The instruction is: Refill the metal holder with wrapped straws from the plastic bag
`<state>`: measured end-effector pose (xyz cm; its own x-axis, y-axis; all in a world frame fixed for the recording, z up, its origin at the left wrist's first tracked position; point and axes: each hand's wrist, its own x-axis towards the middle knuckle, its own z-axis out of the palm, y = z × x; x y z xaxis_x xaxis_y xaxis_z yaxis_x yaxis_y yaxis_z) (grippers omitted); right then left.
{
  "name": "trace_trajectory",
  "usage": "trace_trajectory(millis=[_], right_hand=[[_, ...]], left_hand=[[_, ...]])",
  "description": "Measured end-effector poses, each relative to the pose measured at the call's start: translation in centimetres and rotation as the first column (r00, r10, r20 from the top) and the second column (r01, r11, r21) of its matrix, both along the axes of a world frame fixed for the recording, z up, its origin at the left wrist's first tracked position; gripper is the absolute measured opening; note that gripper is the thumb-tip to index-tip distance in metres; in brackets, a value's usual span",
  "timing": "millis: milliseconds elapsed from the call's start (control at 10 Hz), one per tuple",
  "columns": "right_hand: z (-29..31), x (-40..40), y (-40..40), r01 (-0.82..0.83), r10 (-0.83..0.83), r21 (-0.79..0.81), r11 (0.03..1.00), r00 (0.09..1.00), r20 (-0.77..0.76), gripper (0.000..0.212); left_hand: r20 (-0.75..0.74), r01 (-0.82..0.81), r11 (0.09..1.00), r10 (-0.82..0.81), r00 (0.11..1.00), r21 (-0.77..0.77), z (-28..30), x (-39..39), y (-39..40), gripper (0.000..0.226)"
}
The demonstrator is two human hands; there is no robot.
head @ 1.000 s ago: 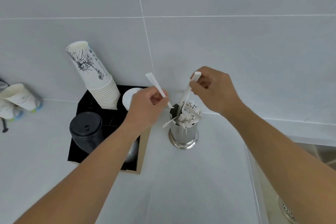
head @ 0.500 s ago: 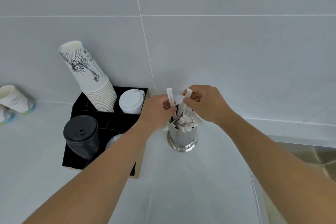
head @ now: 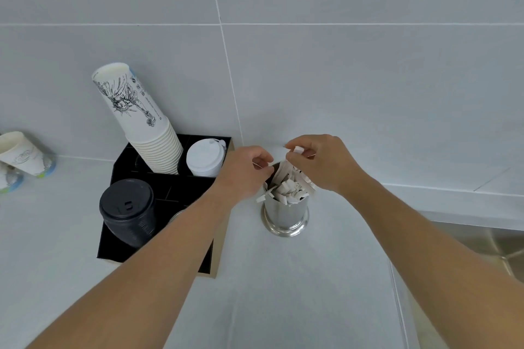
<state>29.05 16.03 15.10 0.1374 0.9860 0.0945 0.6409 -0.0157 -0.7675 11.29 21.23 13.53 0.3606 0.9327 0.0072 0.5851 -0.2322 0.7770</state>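
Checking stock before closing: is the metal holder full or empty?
Fairly full: the metal holder stands upright with wrapped straws crowding past its rim.

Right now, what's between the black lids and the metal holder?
Head view: the left forearm crosses that stretch, over the black organizer edge; black lids, metal holder.

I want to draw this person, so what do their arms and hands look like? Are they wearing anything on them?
Both arms are bare as far as the picture shows: no sleeves in view. The left hand and the right hand wear no gloves. No watch, bracelet or ring shows on either wrist or on the fingers that can be seen.
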Motion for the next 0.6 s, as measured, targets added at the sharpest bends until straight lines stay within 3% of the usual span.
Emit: trace_trajectory(millis=[300, 600], right_hand=[[0.8, 0.5, -1.6, 0.066, -0.061, 0.095, 0.993, 0.997, -0.052, 0.018], [0.9, 0.1, -2.8, 0.081, -0.080, -0.039, 0.996, 0.996, 0.032, 0.030]], left_hand=[[0.002, -0.003, 1.000, 0.003, 1.000, -0.011, -0.3, -2.1, -0.6, 0.009], [0.021, -0.004, 1.000, 0.004, 1.000, -0.023, 0.5, -4.3, -1.8, 0.009]])
